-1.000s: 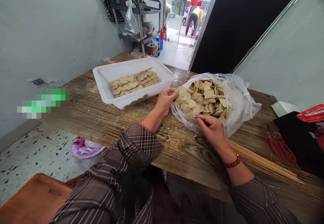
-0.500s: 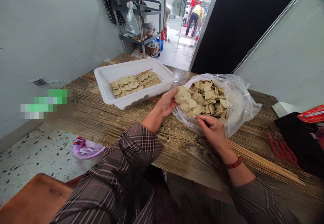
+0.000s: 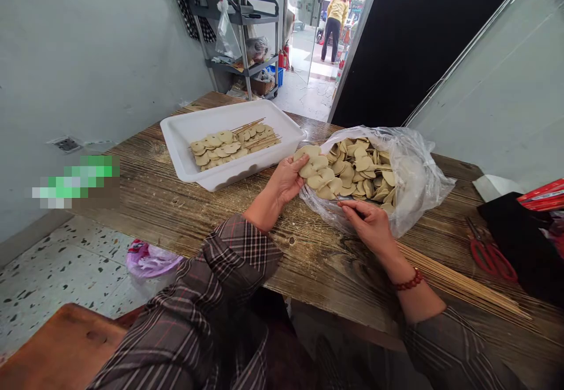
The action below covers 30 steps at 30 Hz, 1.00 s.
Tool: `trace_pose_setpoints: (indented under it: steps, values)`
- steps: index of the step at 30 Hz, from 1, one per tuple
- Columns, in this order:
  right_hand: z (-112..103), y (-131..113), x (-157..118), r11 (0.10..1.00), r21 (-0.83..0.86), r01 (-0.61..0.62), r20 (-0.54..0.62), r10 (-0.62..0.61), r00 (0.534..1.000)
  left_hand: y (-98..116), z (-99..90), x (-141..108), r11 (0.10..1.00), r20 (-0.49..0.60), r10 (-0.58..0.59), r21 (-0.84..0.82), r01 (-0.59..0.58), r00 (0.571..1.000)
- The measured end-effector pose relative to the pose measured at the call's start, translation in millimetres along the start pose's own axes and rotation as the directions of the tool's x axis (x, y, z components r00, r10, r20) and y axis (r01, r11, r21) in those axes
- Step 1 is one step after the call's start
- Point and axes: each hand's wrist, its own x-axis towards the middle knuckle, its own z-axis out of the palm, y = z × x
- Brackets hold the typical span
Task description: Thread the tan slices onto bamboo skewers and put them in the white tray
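Note:
Flat, round beige slices [image 3: 318, 172] overlap in a row on a thin bamboo skewer [image 3: 339, 201], held above the near edge of a clear plastic bag [image 3: 420, 170]. My left hand [image 3: 288, 178] is closed on the slices at the row's far left end, thumb on top. At the other end, the fingertips of my right hand [image 3: 369, 224] pinch the skewer, most of which is hidden by the slices. Loose slices [image 3: 363, 164] of the same kind fill the open bag. Beside my right wrist lies a bundle of bare skewers [image 3: 462, 281].
A white plastic tray [image 3: 185, 164] with several filled skewers stands on the wooden table [image 3: 176, 214], left of the bag. Red-handled scissors [image 3: 489, 255] and a black cloth-like item [image 3: 524, 249] lie at the right. Beyond are a grey cart [image 3: 242, 20] and a person [image 3: 335, 20] outside the doorway.
The row of slices and my left hand have shifted slightly left, and more bare skewer shows by my right fingertips. The person outside has straightened up.

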Motion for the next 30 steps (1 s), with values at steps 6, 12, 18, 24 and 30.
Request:
trace_pose_setpoints:
  steps: [6,12,18,24,30]
  values:
    - [3.4,-3.0,-1.2,1.000,-0.019,0.018,-0.056,-0.019,0.998,-5.4,1.1,-1.2,0.999,0.034,0.029,0.041,-0.031,0.999]
    - [5.6,1.1,-0.6,1.000,-0.027,0.015,-0.051,-0.016,0.999,-7.3,0.5,-1.0,0.997,0.069,0.050,0.061,-0.054,0.996]
    - [7.5,-1.2,0.3,0.999,-0.038,0.019,-0.071,-0.021,0.997,-8.1,1.8,-1.9,0.998,0.065,0.045,0.037,-0.047,0.997]
    - [8.8,-5.6,1.5,1.000,-0.023,0.020,-0.073,-0.021,0.997,-8.2,1.3,-2.0,0.999,0.051,0.038,0.013,-0.038,0.998]
    - [5.9,-8.6,1.5,1.000,0.019,0.012,-0.074,-0.011,0.997,-5.5,-3.4,1.5,0.999,0.004,-0.009,-0.034,0.009,1.000]
